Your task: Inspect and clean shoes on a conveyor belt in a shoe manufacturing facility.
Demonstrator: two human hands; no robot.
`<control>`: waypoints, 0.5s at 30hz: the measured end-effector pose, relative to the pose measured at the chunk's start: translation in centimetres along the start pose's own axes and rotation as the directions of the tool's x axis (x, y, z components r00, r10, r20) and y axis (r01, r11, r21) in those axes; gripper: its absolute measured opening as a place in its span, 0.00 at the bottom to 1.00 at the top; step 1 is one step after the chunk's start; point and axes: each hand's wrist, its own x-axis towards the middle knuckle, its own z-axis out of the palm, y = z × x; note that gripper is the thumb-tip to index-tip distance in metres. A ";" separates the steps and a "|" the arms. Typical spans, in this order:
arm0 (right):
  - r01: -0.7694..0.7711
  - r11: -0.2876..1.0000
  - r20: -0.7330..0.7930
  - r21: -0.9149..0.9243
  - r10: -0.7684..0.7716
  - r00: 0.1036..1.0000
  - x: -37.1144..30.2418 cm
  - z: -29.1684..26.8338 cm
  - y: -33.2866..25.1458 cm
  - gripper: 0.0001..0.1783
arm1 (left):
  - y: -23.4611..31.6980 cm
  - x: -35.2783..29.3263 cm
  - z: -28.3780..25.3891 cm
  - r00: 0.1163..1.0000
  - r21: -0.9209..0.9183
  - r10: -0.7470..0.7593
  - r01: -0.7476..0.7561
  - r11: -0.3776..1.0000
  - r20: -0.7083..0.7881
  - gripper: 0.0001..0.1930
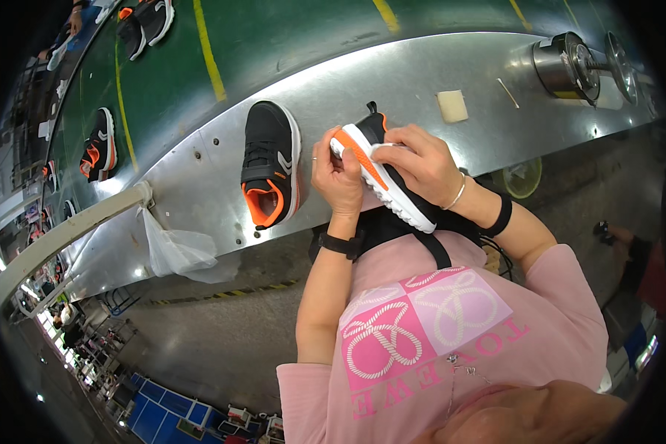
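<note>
A black sneaker [376, 167] with a white sole and an orange stripe is tilted on its side in front of my chest, its sole edge turned up. My left hand [338, 176] is closed round one end of it. The fingers of my right hand [426, 164] are bent together against the sole edge, pinching a small white piece of material [382, 151] whose kind is hard to make out. To the left, a matching black sneaker [267, 159] with an orange lining stands upright on the metal table [333, 92].
A pale square pad [452, 106] and a thin stick [508, 92] lie on the metal. At the right end stands a metal canister [566, 68]. Beyond runs a green conveyor belt [274, 33] carrying more sneakers [100, 146]. A clear plastic bag [172, 248] hangs from a curved bar [81, 231].
</note>
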 end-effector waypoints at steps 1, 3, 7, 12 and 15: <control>-0.003 1.000 -0.027 -0.015 0.003 1.000 0.4 0.4 0.1 0.12 | 0.0 0.0 0.0 1.000 -0.003 -0.004 0.005 1.000 0.002 0.22; -0.008 1.000 -0.054 -0.029 0.006 0.999 0.5 0.6 0.1 0.12 | 0.1 0.3 -0.2 1.000 0.013 0.018 -0.018 1.000 -0.002 0.21; -0.012 0.999 -0.021 -0.034 0.011 1.000 -0.1 0.1 0.1 0.13 | 0.8 0.1 -0.1 1.000 0.098 0.007 -0.010 0.995 0.028 0.19; -0.024 0.999 -0.005 -0.032 0.024 1.000 0.1 0.5 0.3 0.13 | 1.3 0.1 -0.1 0.997 0.051 -0.048 0.045 0.998 0.063 0.18; -0.005 0.998 -0.080 -0.056 0.001 0.997 0.3 0.8 0.2 0.12 | 0.9 0.3 -0.1 1.000 0.061 0.026 -0.027 0.998 0.010 0.19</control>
